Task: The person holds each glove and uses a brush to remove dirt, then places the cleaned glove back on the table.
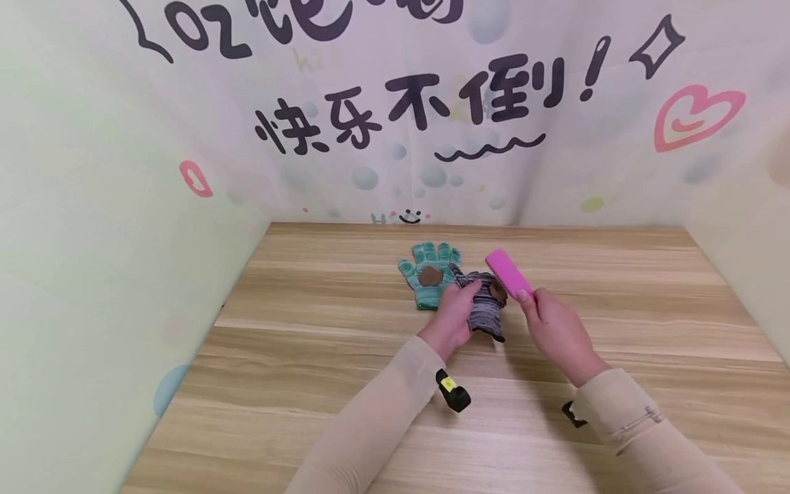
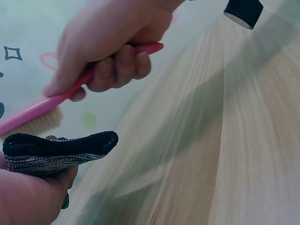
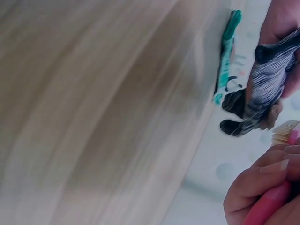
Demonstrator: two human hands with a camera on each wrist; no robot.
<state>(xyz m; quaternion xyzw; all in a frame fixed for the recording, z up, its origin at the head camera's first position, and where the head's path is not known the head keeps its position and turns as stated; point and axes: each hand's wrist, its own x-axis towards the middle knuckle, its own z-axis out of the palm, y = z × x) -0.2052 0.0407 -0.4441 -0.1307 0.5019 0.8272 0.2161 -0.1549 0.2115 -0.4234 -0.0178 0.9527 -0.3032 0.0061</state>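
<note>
My left hand grips a dark grey striped knit glove above the table, its thumb on top. On the glove's face is a brown patch. A pink brush with pale bristles is in my right hand, fingers curled round the handle and thumb along it. The bristles face the grey glove; in the right wrist view they look slightly apart from it. Left of these, a teal knit glove with a brown round patch lies flat, fingers pointing away.
The wood-grain table meets a printed cloth backdrop at the back, with pale walls at both sides. Each wrist wears a small black device, the right one mostly hidden by the sleeve.
</note>
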